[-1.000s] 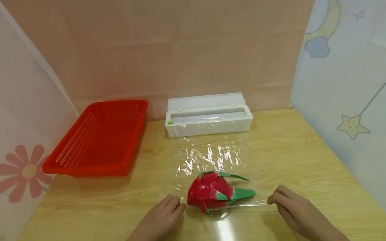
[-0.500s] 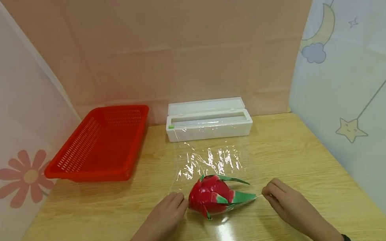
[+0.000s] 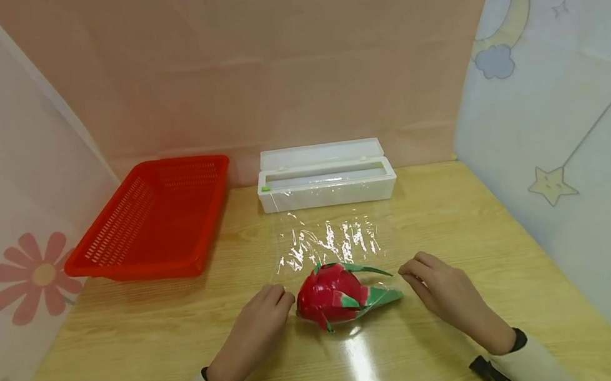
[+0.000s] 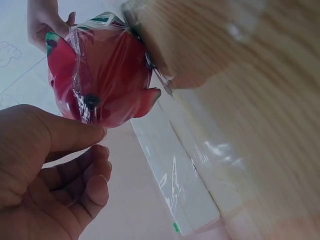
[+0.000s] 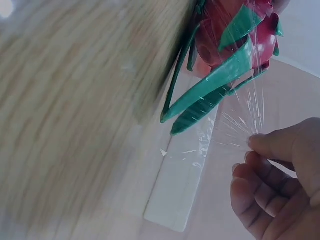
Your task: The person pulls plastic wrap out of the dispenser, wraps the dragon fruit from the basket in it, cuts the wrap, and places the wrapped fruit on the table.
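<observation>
A red dragon fruit with green leaf tips lies on its side on the wooden table. Clear cling film runs from the white box over the table to the fruit, and its near edge is drawn up against the fruit's front. At the fruit's left end, my left hand pinches the film between thumb and forefinger, its other fingers loosely bent. Beyond the green tips, my right hand pinches another part of the film. Creases fan out from the right thumb in the right wrist view.
A white cling film box with its lid up stands at the back, a green slider at its left end. To the left is a red perforated basket. Patterned sheets hang at both sides, with a plain one behind.
My right hand has moved inward and away from me, bringing the near edge of the film up against the fruit. The left hand has shifted only slightly and still pinches the film.
</observation>
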`<state>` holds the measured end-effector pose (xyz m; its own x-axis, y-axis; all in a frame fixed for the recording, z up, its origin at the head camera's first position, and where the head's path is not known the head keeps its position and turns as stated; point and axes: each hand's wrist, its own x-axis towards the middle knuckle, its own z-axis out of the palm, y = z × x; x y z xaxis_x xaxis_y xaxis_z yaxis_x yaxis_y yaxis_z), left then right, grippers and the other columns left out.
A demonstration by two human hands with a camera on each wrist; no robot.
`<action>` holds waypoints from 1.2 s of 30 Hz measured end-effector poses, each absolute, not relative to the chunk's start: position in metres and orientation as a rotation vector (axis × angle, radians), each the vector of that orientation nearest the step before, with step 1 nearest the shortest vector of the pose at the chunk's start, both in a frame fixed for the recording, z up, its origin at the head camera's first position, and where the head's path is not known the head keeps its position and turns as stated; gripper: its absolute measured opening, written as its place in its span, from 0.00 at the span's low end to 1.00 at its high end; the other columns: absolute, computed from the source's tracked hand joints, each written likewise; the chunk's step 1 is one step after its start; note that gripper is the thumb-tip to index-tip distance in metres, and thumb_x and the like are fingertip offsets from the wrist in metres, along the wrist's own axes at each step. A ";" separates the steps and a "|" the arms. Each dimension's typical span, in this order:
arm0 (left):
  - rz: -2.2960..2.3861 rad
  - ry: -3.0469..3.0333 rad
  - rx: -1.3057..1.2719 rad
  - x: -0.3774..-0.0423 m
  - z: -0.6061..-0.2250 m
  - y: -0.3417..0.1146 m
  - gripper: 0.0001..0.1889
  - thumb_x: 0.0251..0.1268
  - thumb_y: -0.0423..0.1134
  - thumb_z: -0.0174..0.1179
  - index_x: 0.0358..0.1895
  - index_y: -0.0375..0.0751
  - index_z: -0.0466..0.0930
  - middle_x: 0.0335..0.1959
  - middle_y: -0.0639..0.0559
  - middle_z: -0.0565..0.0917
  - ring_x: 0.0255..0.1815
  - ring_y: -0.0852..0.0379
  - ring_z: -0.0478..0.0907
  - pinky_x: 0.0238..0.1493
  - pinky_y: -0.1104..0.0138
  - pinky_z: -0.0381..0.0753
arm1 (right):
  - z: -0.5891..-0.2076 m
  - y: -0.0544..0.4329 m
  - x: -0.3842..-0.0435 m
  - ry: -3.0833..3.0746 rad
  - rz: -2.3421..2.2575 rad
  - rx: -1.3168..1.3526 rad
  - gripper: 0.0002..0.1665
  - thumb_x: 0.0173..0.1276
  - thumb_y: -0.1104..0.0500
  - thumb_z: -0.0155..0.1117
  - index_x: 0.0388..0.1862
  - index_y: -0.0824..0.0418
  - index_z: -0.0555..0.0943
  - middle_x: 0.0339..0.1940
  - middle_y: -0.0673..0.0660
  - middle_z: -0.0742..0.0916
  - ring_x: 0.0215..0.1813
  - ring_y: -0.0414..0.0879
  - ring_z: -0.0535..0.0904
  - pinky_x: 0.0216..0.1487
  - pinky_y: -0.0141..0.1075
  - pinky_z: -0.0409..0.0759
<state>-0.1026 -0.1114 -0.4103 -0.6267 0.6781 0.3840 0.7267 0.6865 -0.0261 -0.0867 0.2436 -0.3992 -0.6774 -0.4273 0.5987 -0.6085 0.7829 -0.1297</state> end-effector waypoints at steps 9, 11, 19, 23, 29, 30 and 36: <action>-0.329 -2.489 -1.052 -0.109 -0.411 -0.109 0.09 0.56 0.29 0.72 0.35 0.42 0.81 0.31 0.55 0.73 0.33 0.60 0.69 0.30 0.73 0.74 | -0.404 0.233 -0.100 -2.448 0.521 0.715 0.13 0.53 0.72 0.75 0.35 0.58 0.85 0.28 0.44 0.82 0.26 0.33 0.74 0.23 0.26 0.72; -0.350 -2.490 -1.045 -0.110 -0.411 -0.108 0.08 0.57 0.30 0.72 0.35 0.42 0.81 0.31 0.55 0.73 0.34 0.59 0.70 0.32 0.72 0.75 | -0.406 0.230 -0.102 -2.466 0.521 0.698 0.13 0.54 0.72 0.75 0.35 0.57 0.85 0.28 0.44 0.82 0.27 0.33 0.74 0.23 0.26 0.72; -0.476 -2.543 -1.005 -0.113 -0.414 -0.107 0.06 0.59 0.30 0.69 0.35 0.43 0.82 0.32 0.57 0.72 0.35 0.61 0.68 0.31 0.73 0.74 | -0.414 0.222 -0.108 -2.486 0.539 0.637 0.11 0.55 0.70 0.75 0.33 0.57 0.85 0.30 0.45 0.82 0.29 0.35 0.76 0.25 0.28 0.75; -0.525 -2.558 -0.980 -0.114 -0.415 -0.106 0.06 0.59 0.31 0.70 0.35 0.45 0.83 0.32 0.59 0.72 0.36 0.62 0.67 0.32 0.75 0.74 | -0.415 0.219 -0.112 -2.477 0.537 0.669 0.12 0.53 0.69 0.77 0.31 0.57 0.84 0.40 0.53 0.84 0.43 0.47 0.80 0.31 0.36 0.82; -0.592 -2.528 -0.935 -0.111 -0.417 -0.105 0.11 0.55 0.31 0.73 0.41 0.41 0.84 0.35 0.57 0.77 0.39 0.60 0.72 0.34 0.73 0.79 | -0.418 0.213 -0.115 -2.589 0.607 0.774 0.12 0.59 0.71 0.73 0.33 0.56 0.80 0.43 0.54 0.88 0.49 0.51 0.82 0.47 0.46 0.82; -0.595 -2.529 -0.913 -0.110 -0.417 -0.104 0.12 0.55 0.31 0.73 0.42 0.40 0.83 0.36 0.55 0.78 0.40 0.59 0.74 0.35 0.71 0.80 | -0.419 0.212 -0.115 -2.611 0.621 0.774 0.11 0.60 0.70 0.72 0.33 0.56 0.80 0.40 0.52 0.88 0.46 0.48 0.82 0.46 0.45 0.81; -0.616 -2.571 -0.796 -0.107 -0.416 -0.101 0.10 0.57 0.33 0.72 0.34 0.42 0.78 0.33 0.54 0.77 0.38 0.58 0.75 0.35 0.67 0.81 | -0.418 0.208 -0.119 -2.670 0.635 0.738 0.06 0.65 0.67 0.69 0.34 0.56 0.82 0.32 0.43 0.85 0.38 0.40 0.78 0.39 0.39 0.78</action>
